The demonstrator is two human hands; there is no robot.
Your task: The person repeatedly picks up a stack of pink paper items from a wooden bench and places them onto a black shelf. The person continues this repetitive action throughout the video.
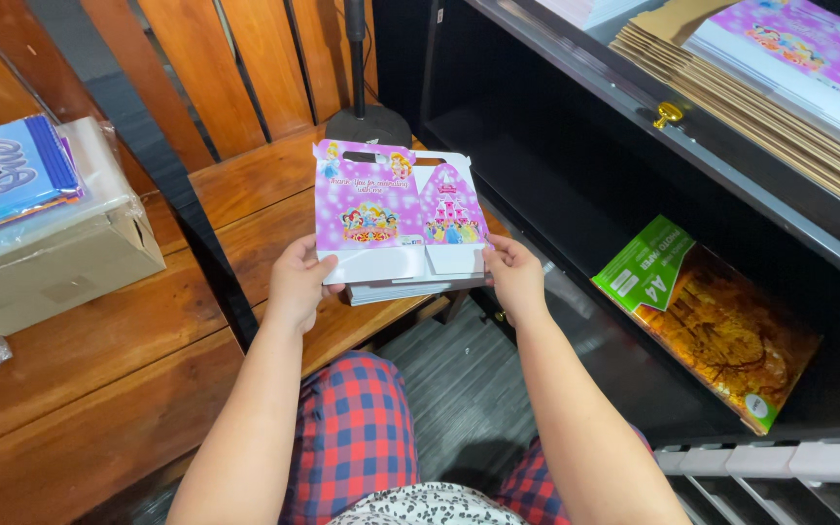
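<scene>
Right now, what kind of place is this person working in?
Probably a small home craft or party-supply workspace. Both hands hold a stack of flat pink printed boxes over a wooden bench; more flat card lies on a black shelf, with a paper pack below.

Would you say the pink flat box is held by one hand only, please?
No, the left hand and right hand both hold the pink flat box.

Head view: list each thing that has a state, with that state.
Pink party boxes: flat, unfolded, stacked, held by both hands.
Left hand: gripping stack's left edge.
Right hand: gripping stack's right edge.
Cardboard box: closed, plastic-wrapped.
Paper pack: sealed, leaning in the shelf.
</scene>
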